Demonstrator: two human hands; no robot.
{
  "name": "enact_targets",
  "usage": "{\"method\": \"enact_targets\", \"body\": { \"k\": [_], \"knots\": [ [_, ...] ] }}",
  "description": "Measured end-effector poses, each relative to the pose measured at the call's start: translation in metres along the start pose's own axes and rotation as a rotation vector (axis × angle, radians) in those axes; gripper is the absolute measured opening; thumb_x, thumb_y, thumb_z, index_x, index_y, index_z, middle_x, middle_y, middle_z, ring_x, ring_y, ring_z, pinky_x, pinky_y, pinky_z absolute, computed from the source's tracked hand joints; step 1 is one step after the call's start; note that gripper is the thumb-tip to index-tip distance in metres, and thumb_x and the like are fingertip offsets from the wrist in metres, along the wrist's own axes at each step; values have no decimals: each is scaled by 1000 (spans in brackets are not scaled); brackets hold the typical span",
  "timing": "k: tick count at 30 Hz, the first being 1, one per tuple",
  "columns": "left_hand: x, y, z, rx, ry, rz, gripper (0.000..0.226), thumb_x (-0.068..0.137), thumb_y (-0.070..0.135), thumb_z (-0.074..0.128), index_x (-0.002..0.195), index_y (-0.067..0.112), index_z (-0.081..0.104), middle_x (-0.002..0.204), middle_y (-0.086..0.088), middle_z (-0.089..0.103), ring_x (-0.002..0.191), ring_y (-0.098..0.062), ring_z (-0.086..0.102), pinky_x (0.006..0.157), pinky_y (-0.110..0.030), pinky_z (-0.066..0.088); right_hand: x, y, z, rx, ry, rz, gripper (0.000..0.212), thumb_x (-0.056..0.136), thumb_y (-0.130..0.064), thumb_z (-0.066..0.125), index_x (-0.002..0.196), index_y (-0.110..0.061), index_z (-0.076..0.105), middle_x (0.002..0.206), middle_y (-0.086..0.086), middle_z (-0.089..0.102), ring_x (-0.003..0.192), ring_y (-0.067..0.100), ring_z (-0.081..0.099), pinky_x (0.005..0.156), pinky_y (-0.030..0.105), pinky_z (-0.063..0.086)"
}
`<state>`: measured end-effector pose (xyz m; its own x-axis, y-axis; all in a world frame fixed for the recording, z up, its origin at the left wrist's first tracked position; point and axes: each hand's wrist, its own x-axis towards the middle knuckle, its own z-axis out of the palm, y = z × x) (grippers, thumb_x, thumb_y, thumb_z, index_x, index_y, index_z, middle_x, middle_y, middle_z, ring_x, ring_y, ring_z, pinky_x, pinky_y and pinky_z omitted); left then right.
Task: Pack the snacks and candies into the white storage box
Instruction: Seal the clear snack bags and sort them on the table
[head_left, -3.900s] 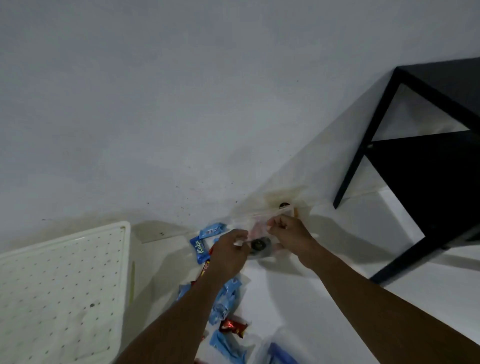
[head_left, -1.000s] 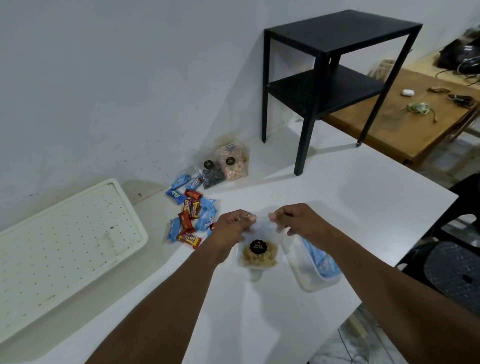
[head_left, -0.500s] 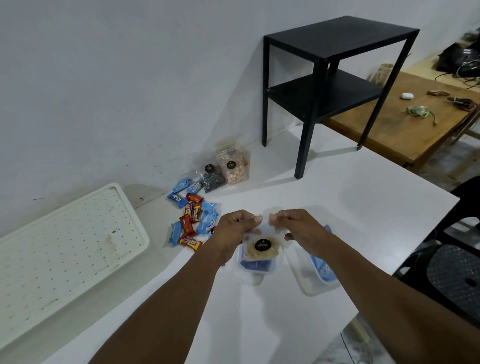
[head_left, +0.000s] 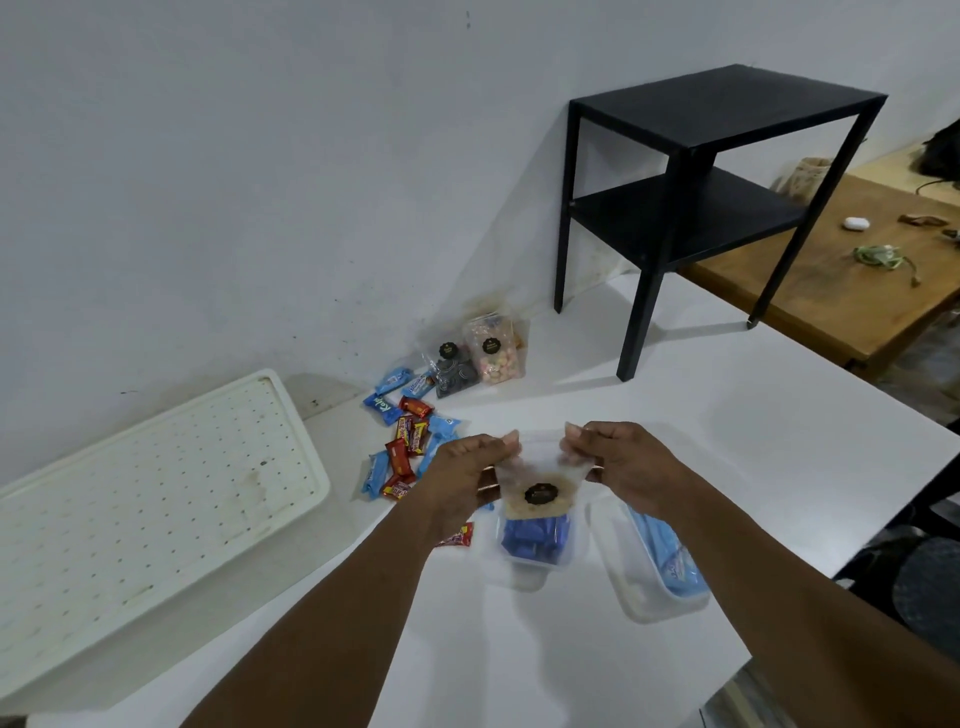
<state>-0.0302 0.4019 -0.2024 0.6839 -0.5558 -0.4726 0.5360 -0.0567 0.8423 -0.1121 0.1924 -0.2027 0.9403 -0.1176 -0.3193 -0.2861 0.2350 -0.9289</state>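
My left hand (head_left: 464, 475) and my right hand (head_left: 621, 464) each pinch a top corner of a clear snack bag (head_left: 540, 491) with tan pieces and a black round label. The bag hangs just above a small translucent white box (head_left: 535, 564) that holds blue wrapped candies (head_left: 532, 538). A second translucent box (head_left: 641, 597) to its right holds light blue packets (head_left: 670, 561). Loose blue and red candies (head_left: 408, 441) lie on the white table behind my left hand. Two more clear snack bags (head_left: 480, 356) stand by the wall.
A large white perforated lid (head_left: 130, 514) lies at the left of the table. A black two-shelf stand (head_left: 691, 208) occupies the back right corner. A wooden table (head_left: 841, 280) with small items is beyond it. The table edge runs along the right, with a dark chair (head_left: 924, 582) below.
The view swung down from the wall. Both hands carried the tan snack bag from the wall pile to above the box of blue candies and lowered it slightly.
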Motion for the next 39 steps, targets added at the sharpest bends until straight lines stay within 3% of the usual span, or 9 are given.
{"method": "enact_targets", "body": {
  "k": [5, 9, 14, 17, 20, 25, 32, 36, 39],
  "knots": [
    [-8, 5, -7, 47, -118, -194, 34, 79, 43, 73, 91, 12, 75, 98, -9, 73, 100, -30, 70, 80, -38, 58, 3, -24, 11, -336, -84, -53, 29, 76, -33, 79, 72, -4, 75, 76, 12, 72, 73, 17, 61, 69, 27, 46],
    [-7, 4, -8, 11, -169, -171, 24, 85, 22, 73, 102, 7, 73, 110, -18, 67, 124, -45, 54, 105, -52, 46, 10, -36, 19, -413, -6, -107, 36, 71, -32, 84, 78, 3, 75, 67, 8, 71, 64, 12, 55, 61, 22, 40],
    [-4, 6, 2, 256, 3, 6, 17, 90, 12, 67, 99, 0, 74, 95, -22, 71, 87, -30, 67, 81, -35, 57, 10, -23, 28, -365, 139, -142, 30, 72, -28, 84, 85, -2, 74, 85, 8, 76, 73, 8, 65, 71, 22, 45],
    [2, 3, 7, 368, 137, 182, 12, 89, 8, 67, 90, -2, 75, 81, -21, 69, 72, -25, 59, 68, -29, 58, 11, -9, 35, -389, 318, -83, 39, 72, -48, 81, 90, -15, 71, 83, 3, 71, 70, 12, 61, 64, 24, 46],
    [7, 1, 8, 455, 184, 302, 10, 85, 11, 71, 80, 3, 76, 75, -19, 71, 64, -18, 60, 70, -42, 58, 9, -3, 43, -270, 275, 53, 44, 76, -53, 75, 93, -13, 67, 77, 4, 69, 63, 16, 56, 53, 25, 43],
    [9, -2, 10, 524, 227, 371, 9, 83, 8, 71, 75, 10, 77, 64, 6, 70, 53, -1, 58, 61, -23, 48, 12, -4, 53, -166, 182, -5, 28, 91, -28, 65, 75, -6, 61, 72, 13, 63, 65, 26, 56, 57, 33, 42],
    [12, -3, 9, 572, 238, 403, 10, 88, 14, 66, 86, 14, 76, 73, 4, 72, 61, -3, 62, 67, -25, 54, 28, -6, 54, -250, 364, -70, 27, 83, -17, 67, 58, -12, 61, 80, 6, 62, 80, 19, 59, 77, 33, 46],
    [13, -6, 5, 542, 289, 393, 7, 88, 18, 62, 84, 17, 67, 85, -3, 72, 80, -19, 70, 72, -36, 61, 44, -8, 55, -385, 432, -136, 17, 86, -21, 64, 78, -8, 70, 112, -8, 62, 100, 12, 58, 90, 28, 43],
    [11, -11, -5, 652, 251, 386, 16, 88, 20, 61, 75, 22, 69, 104, 6, 71, 97, -13, 67, 74, -25, 59, 60, -21, 50, -287, 466, -108, 20, 88, -24, 61, 83, -6, 68, 86, 5, 67, 80, 19, 57, 77, 34, 47]
  ]
}}
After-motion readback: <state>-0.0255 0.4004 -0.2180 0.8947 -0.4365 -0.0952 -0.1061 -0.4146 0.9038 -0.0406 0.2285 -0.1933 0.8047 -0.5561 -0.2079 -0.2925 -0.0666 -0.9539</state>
